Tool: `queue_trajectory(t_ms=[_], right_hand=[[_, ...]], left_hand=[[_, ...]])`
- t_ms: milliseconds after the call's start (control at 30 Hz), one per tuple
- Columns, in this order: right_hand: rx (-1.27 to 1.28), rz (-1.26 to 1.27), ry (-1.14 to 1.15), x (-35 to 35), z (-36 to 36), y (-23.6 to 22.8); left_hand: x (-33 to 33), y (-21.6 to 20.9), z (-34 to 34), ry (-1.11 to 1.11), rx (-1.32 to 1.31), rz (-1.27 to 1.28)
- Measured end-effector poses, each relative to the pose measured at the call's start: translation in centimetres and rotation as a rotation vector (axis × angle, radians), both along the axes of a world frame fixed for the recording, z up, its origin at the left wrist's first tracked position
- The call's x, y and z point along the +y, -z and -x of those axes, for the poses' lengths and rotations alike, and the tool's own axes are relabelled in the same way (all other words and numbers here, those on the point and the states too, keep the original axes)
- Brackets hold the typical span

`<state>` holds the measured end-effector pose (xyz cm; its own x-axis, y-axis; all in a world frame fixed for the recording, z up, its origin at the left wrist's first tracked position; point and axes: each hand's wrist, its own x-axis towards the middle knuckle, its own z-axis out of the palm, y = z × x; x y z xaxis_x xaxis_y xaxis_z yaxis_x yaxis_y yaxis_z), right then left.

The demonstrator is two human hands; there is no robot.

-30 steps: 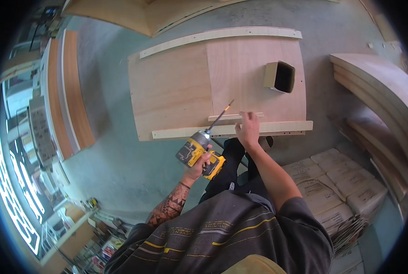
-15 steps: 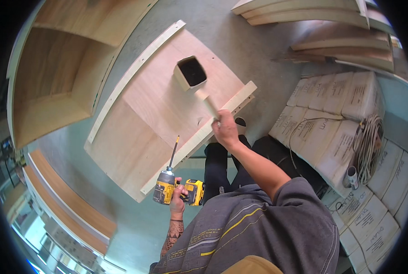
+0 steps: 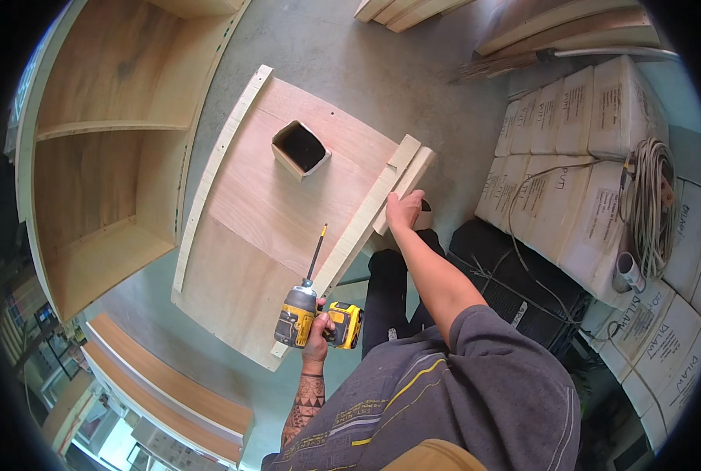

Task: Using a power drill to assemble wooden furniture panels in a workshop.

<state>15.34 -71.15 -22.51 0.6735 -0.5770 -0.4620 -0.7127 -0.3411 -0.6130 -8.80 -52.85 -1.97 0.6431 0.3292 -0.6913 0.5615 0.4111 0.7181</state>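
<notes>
Free passage exists over the lower half of the wooden panel [image 3: 244,275], between the left strip [image 3: 222,149] and right strip [image 3: 358,224]. The open box [image 3: 288,163] obstructs the upper half. The power driver [image 3: 295,318] and right hand [image 3: 405,209], gripping a short wooden piece [image 3: 416,173], obstruct the right edge

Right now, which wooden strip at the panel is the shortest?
The short strip at the right hand. The near strip and far strip are much longer, each running along an edge of the panel.
</notes>
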Motion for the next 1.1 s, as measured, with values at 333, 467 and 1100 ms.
queue_trajectory(t_ms=[333,467,1100], right_hand=[[0.185,0.024,-0.019,2.5,-1.1,-0.7],[0.184,-0.028,0.044,3.6,-0.1,-0.1],[0.074,-0.033,0.263,5.9,-1.9,0.9]], left_hand=[[3.8,6.0,-4.2,0.349,0.025,-0.520],[4.4,8.2,-6.7,0.258,-0.016,-0.691],[3.9,12.0,-5.3,0.330,0.448,-0.592]])
